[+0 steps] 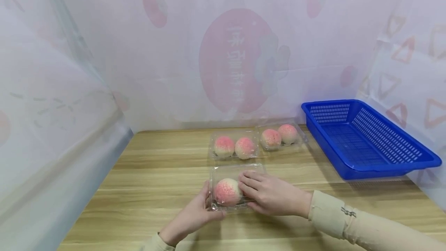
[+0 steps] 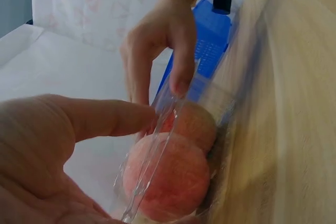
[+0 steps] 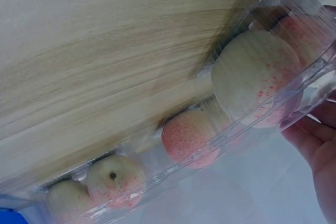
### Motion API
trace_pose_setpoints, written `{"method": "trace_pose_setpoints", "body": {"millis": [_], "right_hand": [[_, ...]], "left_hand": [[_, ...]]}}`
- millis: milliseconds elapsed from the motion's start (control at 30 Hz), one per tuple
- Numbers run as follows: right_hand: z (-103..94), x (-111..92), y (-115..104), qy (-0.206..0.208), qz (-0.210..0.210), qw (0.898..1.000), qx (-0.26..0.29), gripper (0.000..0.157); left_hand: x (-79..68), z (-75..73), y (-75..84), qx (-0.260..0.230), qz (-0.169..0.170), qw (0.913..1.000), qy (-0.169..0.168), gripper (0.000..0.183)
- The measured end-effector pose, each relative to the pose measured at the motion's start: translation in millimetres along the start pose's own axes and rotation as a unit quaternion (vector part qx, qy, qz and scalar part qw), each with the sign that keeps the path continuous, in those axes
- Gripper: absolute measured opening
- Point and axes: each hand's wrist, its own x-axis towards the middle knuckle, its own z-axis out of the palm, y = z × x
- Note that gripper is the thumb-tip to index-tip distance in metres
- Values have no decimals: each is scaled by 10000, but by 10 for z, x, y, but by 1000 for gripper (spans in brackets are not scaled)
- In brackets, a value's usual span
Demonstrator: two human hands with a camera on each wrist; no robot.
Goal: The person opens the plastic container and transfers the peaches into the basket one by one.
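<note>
A clear plastic clamshell box [image 1: 223, 171] stands at the front middle of the table, with a pink-and-cream peach [image 1: 227, 192] visible in its left half. My left hand [image 1: 195, 214] grips its left end, thumb at the front edge. From the right, my right hand [image 1: 273, 193] holds the same box, fingers over the lid and thumb at the front, hiding the second peach in the head view. Both peaches [image 2: 167, 177] show through the plastic in the left wrist view, where the right thumb lies along the box's rim. The right wrist view shows left fingers at the box's far end.
Behind stand two more clear boxes, one with two peaches [image 1: 224, 146] directly behind, another with two peaches [image 1: 271, 139] farther right. A blue plastic basket [image 1: 374, 170] occupies the right side. Printed white sheeting [image 1: 167, 69] encloses the wooden table [image 1: 146, 189] at the back and sides.
</note>
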Motion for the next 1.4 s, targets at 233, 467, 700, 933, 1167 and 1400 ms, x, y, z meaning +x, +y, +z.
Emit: {"method": "trace_pose_setpoints", "body": {"millis": [233,467,700,933,1167,1400], "right_hand": [[19,34,-21,73,197,9997,105,53],[43,22,-15,174,279,9994,103,53],[47,14,8,299,316,9990,63,52],[42,29,23,352,268,9990,12,52],[38,49,42,443,182,9988,46,51],[49,35,-2,744,-131,9971,54,45]], "left_hand": [[45,166,-20,727,200,9953,610,120],[80,257,-32,1284,266,9859,1036,108],[111,271,-16,1328,274,9829,1246,109],[131,269,-4,1223,177,9827,1379,111],[137,258,26,1046,290,9830,1484,106],[98,306,-37,1217,405,9789,1589,105]]}}
